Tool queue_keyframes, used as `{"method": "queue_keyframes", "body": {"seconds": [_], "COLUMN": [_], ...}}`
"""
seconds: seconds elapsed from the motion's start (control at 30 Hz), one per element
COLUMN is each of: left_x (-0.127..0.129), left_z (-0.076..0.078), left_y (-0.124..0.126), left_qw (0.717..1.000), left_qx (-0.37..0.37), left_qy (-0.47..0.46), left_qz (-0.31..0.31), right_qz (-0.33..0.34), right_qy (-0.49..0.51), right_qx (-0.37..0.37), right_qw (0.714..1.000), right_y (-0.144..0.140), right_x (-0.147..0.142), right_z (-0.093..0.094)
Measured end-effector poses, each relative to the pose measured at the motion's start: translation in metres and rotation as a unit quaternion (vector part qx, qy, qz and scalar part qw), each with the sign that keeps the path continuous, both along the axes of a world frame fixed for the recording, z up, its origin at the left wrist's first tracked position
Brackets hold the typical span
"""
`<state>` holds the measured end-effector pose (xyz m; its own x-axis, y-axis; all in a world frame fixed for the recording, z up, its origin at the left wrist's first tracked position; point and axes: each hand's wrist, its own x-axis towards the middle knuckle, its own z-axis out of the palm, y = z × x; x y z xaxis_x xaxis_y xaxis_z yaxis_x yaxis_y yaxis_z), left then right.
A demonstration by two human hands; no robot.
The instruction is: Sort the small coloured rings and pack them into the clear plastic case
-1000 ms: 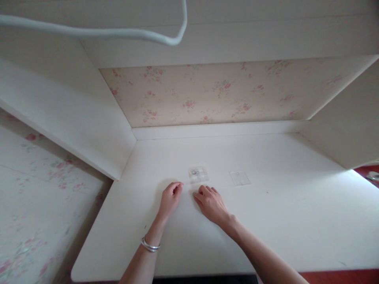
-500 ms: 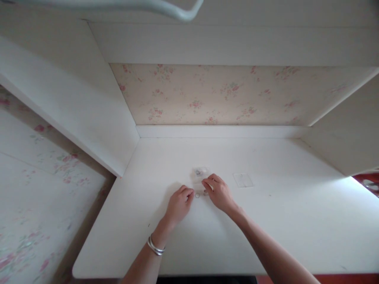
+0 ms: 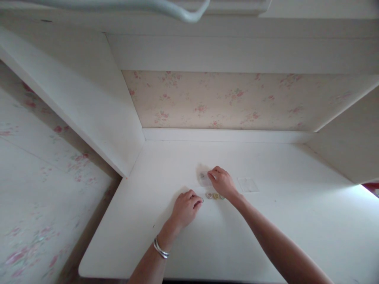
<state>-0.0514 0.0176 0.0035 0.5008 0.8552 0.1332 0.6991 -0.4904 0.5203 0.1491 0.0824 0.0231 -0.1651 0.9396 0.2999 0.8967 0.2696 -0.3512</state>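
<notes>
Right hand (image 3: 223, 183) touches a clear bag (image 3: 204, 178) holding a small ring (image 3: 202, 175).

White desk (image 3: 266, 236), floral wallpaper (image 3: 225, 100) at 12 o'clock, white cable (image 3: 177, 10) overhead, second clear packet (image 3: 248, 184) at 3 o'clock.

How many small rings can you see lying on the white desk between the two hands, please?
3, in a short row on the desk: one nearest the left hand, one in the middle, one partly under the right hand. More may be hidden.
</notes>
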Motion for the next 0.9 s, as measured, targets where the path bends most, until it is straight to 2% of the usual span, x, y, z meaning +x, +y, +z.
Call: {"method": "queue_keyframes", "body": {"seconds": [0.2,0.43,0.53,0.67,0.77,0.9], "left_x": [0.001,0.003,0.003,0.003,0.01,0.024], "left_z": [-0.002,-0.004,-0.006,-0.005,0.0,0.007], "left_y": [0.001,0.0,0.004,0.013,0.021,0.038], "left_qw": [1.0,1.0,0.999,0.987,0.981,0.982], "left_qx": [-0.001,0.0,-0.032,-0.079,-0.07,-0.029], "left_qy": [0.013,0.013,-0.03,-0.132,-0.169,-0.165], "left_qz": [0.005,0.009,0.018,0.049,0.071,0.083], "right_qz": [-0.028,-0.095,-0.141,-0.162,-0.165,-0.16], "right_qy": [0.09,0.176,0.197,0.211,0.219,0.222], "right_qx": [0.018,0.01,0.006,-0.001,-0.01,-0.002], "right_qw": [0.995,0.98,0.97,0.964,0.962,0.962], "right_y": [-0.02,-0.054,-0.065,-0.078,-0.087,-0.091], "right_x": [0.023,0.046,0.06,0.074,0.076,0.074], "right_z": [-0.001,-0.015,-0.024,-0.036,-0.041,-0.039]}}
